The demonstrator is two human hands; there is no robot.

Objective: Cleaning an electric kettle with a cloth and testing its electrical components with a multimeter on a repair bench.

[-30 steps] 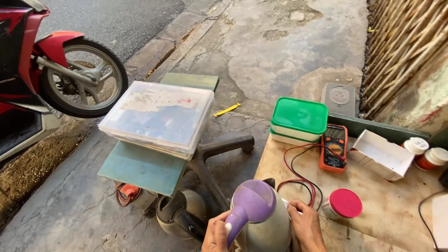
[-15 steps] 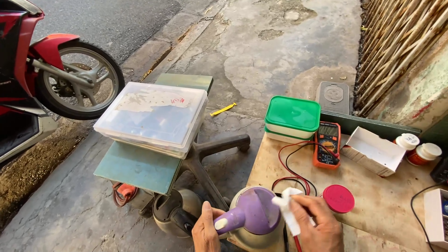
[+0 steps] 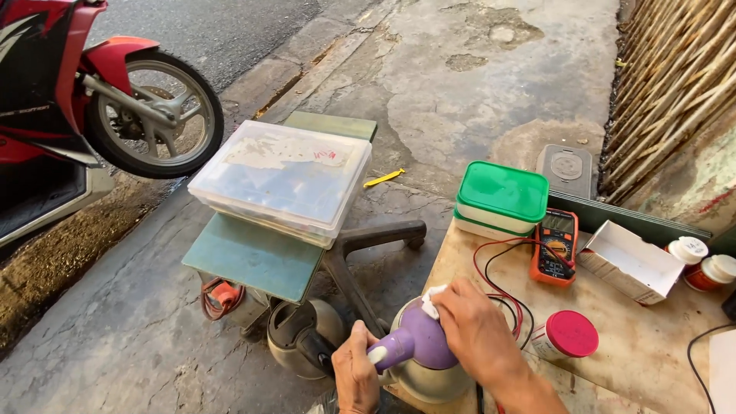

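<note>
A steel electric kettle (image 3: 424, 377) with a purple lid (image 3: 420, 343) and purple handle stands at the near edge of a wooden table (image 3: 644, 345). My left hand (image 3: 356, 374) grips the purple handle at the kettle's left side. My right hand (image 3: 479, 335) rests on top of the lid and presses a small white cloth (image 3: 431, 300) against it.
On the table lie an orange multimeter (image 3: 554, 247) with red and black leads, a green-lidded box (image 3: 500, 199), an open white carton (image 3: 630, 261), a pink-lidded jar (image 3: 566, 335) and two small jars (image 3: 704, 261). A clear plastic case (image 3: 282, 179) sits on a green stool; another kettle (image 3: 303, 335) stands below. A red motorbike (image 3: 84, 107) is parked left.
My right hand has come down with the white cloth onto the purple lid. The lid, tilted up a second ago, now sits lower on the kettle. My left hand stays on the handle.
</note>
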